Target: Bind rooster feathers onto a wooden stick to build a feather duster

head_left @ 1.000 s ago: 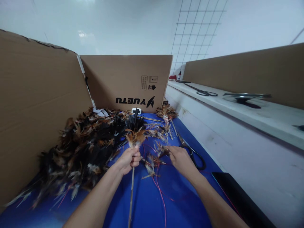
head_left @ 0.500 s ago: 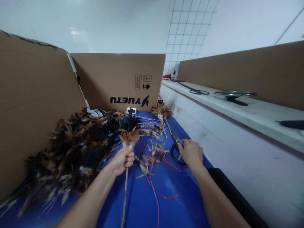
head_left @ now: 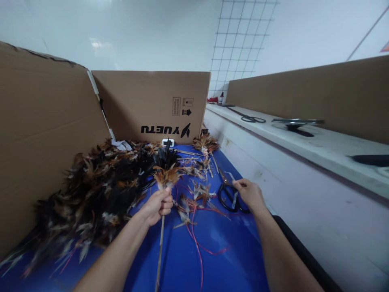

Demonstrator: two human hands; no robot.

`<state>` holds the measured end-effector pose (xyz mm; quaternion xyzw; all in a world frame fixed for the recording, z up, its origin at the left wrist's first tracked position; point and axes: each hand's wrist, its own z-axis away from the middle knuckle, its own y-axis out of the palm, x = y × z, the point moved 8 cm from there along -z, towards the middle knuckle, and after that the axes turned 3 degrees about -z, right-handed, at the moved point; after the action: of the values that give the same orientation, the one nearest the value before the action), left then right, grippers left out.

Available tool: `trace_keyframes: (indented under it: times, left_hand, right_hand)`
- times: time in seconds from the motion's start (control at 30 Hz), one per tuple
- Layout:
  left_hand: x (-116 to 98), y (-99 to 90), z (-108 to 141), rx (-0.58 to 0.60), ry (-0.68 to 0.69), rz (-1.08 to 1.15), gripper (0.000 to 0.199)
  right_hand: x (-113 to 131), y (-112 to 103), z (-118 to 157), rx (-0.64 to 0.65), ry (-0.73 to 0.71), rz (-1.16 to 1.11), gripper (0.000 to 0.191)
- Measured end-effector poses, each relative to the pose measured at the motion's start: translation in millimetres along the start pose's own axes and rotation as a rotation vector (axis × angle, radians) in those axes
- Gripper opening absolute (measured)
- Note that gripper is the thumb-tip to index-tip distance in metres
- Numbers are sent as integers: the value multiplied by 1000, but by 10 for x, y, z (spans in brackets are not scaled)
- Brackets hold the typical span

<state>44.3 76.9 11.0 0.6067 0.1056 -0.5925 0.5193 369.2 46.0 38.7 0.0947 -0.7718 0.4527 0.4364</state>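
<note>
My left hand [head_left: 159, 206] is wrapped round a thin stick [head_left: 159, 251] just below a bundle of brown and black feathers [head_left: 166, 174] at its top. At the right, my right hand [head_left: 247, 192] pinches a narrow clear strip [head_left: 235, 198] between thumb and fingers. The strip hangs over black-handled scissors [head_left: 226, 192], which lie on the blue tabletop [head_left: 231, 263]. Pink string [head_left: 197, 243] curls across the middle, among loose feather tufts [head_left: 202, 190].
A large heap of dark feathers [head_left: 103, 194] covers the left side. Cardboard panels [head_left: 152, 97] stand behind and left. Another feather bundle [head_left: 206, 144] lies at the back. A white ledge [head_left: 273, 125] on the right holds scissors [head_left: 251, 119].
My right hand has lifted slightly rightward off the scissors, uncovering their handles, and a clear strip now shows in its fingers. My left hand has barely moved.
</note>
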Motion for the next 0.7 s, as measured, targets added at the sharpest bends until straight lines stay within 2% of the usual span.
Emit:
trace_keyframes:
  times: [0.1, 0.13, 0.2, 0.3, 0.43, 0.5, 0.63, 0.7]
  left_hand:
    - [-1, 8, 8, 3, 5, 8, 37]
    - [-2, 14, 11, 8, 7, 9, 37]
    - [-4, 32, 16, 20, 8, 12, 37]
    - [0, 73, 24, 44, 5, 18, 38]
    - [14, 126, 36, 56, -2, 21, 39]
    - [19, 150, 41, 64, -3, 22, 39]
    - [34, 192, 47, 91, -4, 25, 39]
    - [43, 202, 48, 100, -5, 33, 39]
  right_hand:
    - [200, 130, 105, 172, 10, -652, 22]
    - [276, 191, 159, 254, 34, -783, 23]
    - [417, 291, 276, 381, 66, -892, 25]
    - [577, 413, 436, 482, 70, -867, 26]
    - [754, 651, 663, 613, 47, -676, 26]
    - [877, 756, 761, 637, -43, -547, 26]
    - [1182, 943, 961, 656, -311, -353, 24]
    - [1278, 1027, 1041, 660, -382, -283, 21]
